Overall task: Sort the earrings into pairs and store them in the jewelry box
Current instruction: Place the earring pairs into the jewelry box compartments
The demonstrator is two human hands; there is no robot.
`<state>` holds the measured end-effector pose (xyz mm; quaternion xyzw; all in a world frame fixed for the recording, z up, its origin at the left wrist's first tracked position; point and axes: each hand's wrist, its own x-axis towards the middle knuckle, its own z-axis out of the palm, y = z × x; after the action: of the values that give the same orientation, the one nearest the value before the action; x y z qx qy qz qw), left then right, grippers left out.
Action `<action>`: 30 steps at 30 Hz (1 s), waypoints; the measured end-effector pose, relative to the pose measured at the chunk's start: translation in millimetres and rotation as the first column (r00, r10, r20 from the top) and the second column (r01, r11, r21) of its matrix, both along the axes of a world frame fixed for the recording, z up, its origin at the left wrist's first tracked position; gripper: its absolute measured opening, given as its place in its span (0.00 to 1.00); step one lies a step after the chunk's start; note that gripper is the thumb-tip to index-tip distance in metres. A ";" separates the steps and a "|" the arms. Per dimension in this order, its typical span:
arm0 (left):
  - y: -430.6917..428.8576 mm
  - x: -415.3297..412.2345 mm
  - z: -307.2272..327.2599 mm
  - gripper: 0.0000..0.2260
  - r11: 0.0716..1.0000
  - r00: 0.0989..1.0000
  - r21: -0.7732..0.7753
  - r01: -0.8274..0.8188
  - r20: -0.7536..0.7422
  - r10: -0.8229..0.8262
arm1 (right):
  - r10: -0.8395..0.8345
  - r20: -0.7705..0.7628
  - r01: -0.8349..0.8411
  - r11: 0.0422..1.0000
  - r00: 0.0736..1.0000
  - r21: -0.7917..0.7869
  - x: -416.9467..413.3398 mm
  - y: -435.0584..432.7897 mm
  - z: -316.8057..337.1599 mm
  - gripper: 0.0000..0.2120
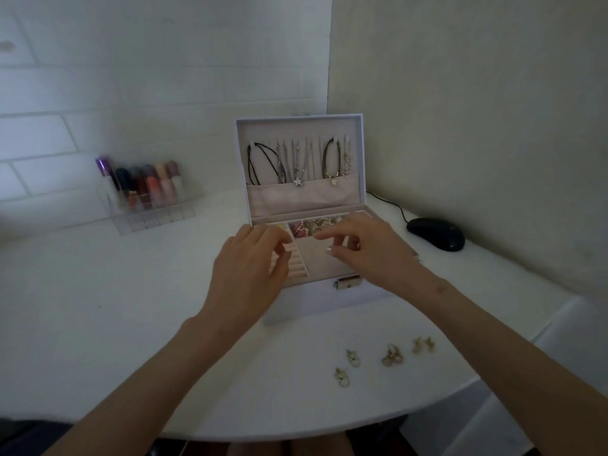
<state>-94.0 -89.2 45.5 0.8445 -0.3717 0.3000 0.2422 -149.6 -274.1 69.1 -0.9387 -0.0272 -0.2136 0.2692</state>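
Overhead, left hand (pixel 246 268), right hand (pixel 365 248) over open jewelry box (pixel 312 306) — either grip's hold unclear, earrings (pixel 391 356) on table (pixel 98 291).

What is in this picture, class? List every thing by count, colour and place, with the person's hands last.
jewelry box: one, white with pink lining, open, back centre of table
necklaces: several, black, silver and gold, hanging inside the lid
jewellery pieces: several, pink and gold, in the box's rear compartments
earrings: about six, gold, on the table before the box
organiser: one, clear, back left
tubes: several, mixed colours, in the organiser
mouse: one, black, corded, right of the box
table: one, white
left hand: over the box's left side
right hand: over the box's right side; grip unclear for both
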 end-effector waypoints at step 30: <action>-122.2 -66.3 -36.0 0.05 0.821 0.847 0.293 0.490 -0.385 -0.367 | -0.119 -0.415 0.150 0.988 0.902 0.042 -97.1 -76.7 -41.3 0.16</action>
<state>-160.3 -211.4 9.4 0.8046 -0.5619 0.0218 0.1909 -246.7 -350.8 27.8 -0.9517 0.1029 -0.0301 0.2876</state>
